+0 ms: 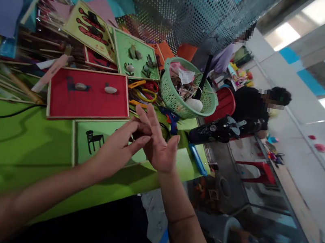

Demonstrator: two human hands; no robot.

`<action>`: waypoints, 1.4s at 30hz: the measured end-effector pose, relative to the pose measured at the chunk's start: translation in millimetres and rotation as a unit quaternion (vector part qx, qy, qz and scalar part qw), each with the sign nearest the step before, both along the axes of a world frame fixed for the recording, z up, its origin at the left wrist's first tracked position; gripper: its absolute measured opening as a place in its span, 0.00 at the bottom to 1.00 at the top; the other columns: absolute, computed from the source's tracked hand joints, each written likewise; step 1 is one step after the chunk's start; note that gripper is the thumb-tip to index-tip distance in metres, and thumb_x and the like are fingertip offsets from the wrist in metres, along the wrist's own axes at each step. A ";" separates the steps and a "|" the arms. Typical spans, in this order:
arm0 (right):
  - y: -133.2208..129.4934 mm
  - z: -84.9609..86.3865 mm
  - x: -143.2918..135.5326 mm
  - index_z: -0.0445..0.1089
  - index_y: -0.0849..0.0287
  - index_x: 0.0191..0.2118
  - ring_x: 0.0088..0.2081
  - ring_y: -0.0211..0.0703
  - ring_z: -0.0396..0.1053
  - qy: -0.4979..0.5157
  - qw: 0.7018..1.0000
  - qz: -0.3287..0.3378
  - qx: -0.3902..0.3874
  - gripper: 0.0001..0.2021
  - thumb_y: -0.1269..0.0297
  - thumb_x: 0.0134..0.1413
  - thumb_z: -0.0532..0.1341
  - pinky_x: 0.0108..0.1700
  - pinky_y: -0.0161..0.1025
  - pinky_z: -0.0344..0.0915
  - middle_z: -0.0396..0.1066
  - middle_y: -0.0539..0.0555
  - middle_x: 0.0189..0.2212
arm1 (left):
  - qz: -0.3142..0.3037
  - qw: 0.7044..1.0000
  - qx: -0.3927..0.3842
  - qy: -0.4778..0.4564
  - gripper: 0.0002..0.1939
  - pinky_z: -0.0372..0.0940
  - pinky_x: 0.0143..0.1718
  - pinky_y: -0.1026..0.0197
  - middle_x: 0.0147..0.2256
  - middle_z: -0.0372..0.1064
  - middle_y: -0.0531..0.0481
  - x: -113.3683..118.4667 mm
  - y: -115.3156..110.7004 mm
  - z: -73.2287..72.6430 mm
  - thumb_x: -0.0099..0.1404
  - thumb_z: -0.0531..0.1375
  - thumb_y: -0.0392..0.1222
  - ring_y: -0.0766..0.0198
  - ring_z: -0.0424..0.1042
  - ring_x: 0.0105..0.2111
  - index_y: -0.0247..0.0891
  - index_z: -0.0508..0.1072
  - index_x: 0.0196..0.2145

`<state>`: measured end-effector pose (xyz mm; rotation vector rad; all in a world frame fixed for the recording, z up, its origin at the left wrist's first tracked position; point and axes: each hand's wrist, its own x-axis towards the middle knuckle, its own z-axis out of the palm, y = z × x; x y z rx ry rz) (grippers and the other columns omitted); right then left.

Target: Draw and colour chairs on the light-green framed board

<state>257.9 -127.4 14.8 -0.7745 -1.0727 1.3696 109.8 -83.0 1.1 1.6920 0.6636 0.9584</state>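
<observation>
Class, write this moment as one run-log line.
left hand: fingers at right hand; right hand: open, palm up; beneath: green framed board; nearby: red framed board, blue glue gun; held item: unclear

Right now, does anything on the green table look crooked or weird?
A little: the yellow picture at the back lies askew, partly covering a red picture. It looks odd because the red chair picture in front lies much straighter. I can't see anything clearly spilled or broken.
</observation>
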 end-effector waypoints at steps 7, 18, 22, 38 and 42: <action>-1.2 -4.7 -11.7 0.69 0.45 0.72 0.81 0.55 0.51 -0.059 0.998 -0.019 -0.014 0.43 0.23 0.62 0.55 0.82 0.53 0.47 0.53 0.50 0.81 | -0.038 0.990 -0.133 -0.024 0.13 0.70 0.44 0.53 0.37 0.74 0.50 -1.2 8.1 2.2 0.69 0.63 0.53 0.58 0.73 0.38 0.41 0.71 0.39; 0.4 -5.9 -11.9 0.67 0.46 0.73 0.81 0.54 0.50 -0.054 0.999 -0.001 -0.007 0.42 0.25 0.65 0.52 0.83 0.53 0.43 0.54 0.51 0.81 | -0.024 0.992 -0.121 -0.004 0.12 0.68 0.40 0.53 0.36 0.78 0.48 -3.1 11.8 3.2 0.66 0.61 0.52 0.56 0.74 0.36 0.41 0.73 0.36; 0.3 -5.1 -12.6 0.66 0.47 0.74 0.82 0.56 0.47 -0.056 0.998 -0.011 -0.030 0.46 0.22 0.63 0.51 0.82 0.56 0.44 0.52 0.51 0.81 | -0.023 0.991 -0.133 -0.003 0.12 0.69 0.40 0.52 0.36 0.78 0.47 -2.7 12.7 1.9 0.66 0.61 0.52 0.56 0.74 0.36 0.41 0.72 0.36; 4.1 -14.2 -2.2 0.79 0.53 0.55 0.70 0.56 0.68 0.049 0.987 0.000 -0.152 0.42 0.20 0.59 0.54 0.77 0.57 0.58 0.81 0.59 0.56 | 0.062 0.965 0.248 0.064 0.08 0.65 0.60 0.46 0.51 0.80 0.46 -18.5 36.5 0.4 0.74 0.63 0.41 0.51 0.73 0.54 0.44 0.82 0.47; 5.5 -21.9 0.4 0.80 0.53 0.48 0.64 0.55 0.73 0.053 0.984 -0.008 -0.171 0.39 0.21 0.60 0.53 0.74 0.58 0.64 0.82 0.58 0.48 | 0.013 0.960 0.267 0.087 0.12 0.64 0.58 0.46 0.49 0.82 0.48 -20.5 40.9 1.4 0.77 0.60 0.45 0.50 0.74 0.53 0.48 0.85 0.47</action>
